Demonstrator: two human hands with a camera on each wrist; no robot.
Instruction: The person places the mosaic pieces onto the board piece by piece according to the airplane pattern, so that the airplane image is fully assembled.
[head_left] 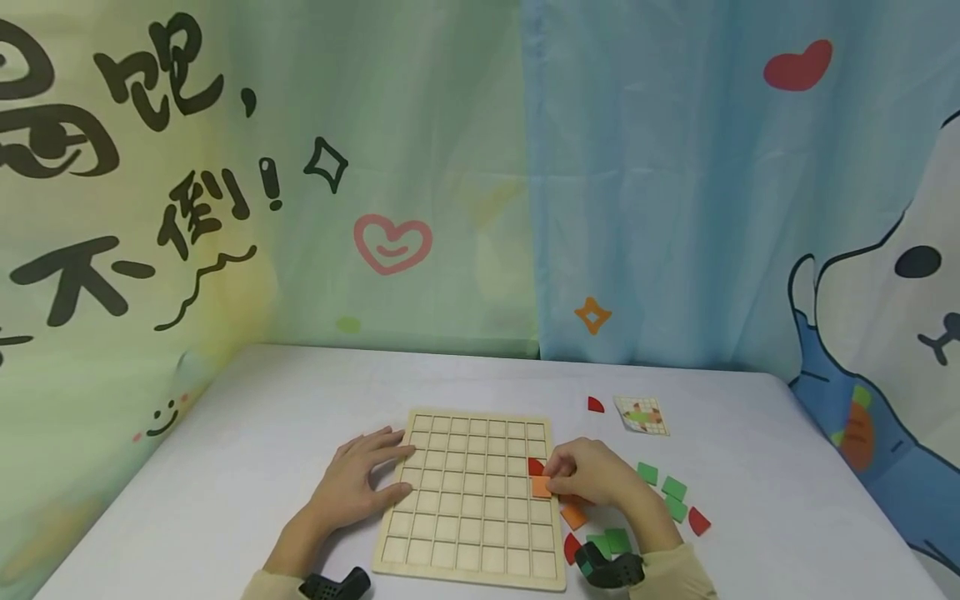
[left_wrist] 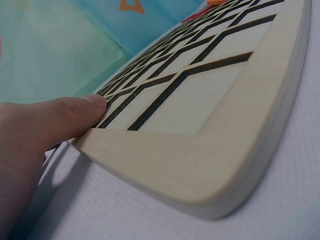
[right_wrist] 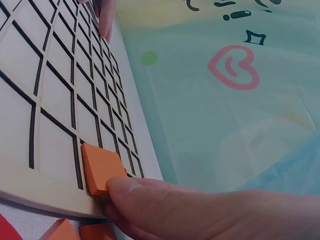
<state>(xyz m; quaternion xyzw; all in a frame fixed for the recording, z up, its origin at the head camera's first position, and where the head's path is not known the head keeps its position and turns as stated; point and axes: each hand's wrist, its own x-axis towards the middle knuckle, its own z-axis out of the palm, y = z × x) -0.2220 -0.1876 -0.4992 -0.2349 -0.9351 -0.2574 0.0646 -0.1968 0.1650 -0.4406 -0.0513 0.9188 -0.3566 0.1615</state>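
Your right hand (head_left: 592, 473) has its thumb and fingertips pinched on one corner of an orange square (right_wrist: 102, 169). That square is at the rightmost column of the wooden grid board (head_left: 462, 531), against the rim — whether it is fully seated in its cell, you cannot tell from here. Your left hand (head_left: 360, 479) grasps nothing; its fingers lie spread and loosely straight on the board's left edge, thumb touching the rim.

Just beyond the orange square, a red quarter-circle (head_left: 536, 467) sits in the board's same column. Close off the board's right edge, partly under your right arm, lie a loose orange piece (head_left: 573, 517), another red piece (head_left: 572, 547) and green squares (head_left: 617, 541). Farther right of the board are more green squares and a red piece — and beyond its far right corner, a patterned card (head_left: 641, 415).
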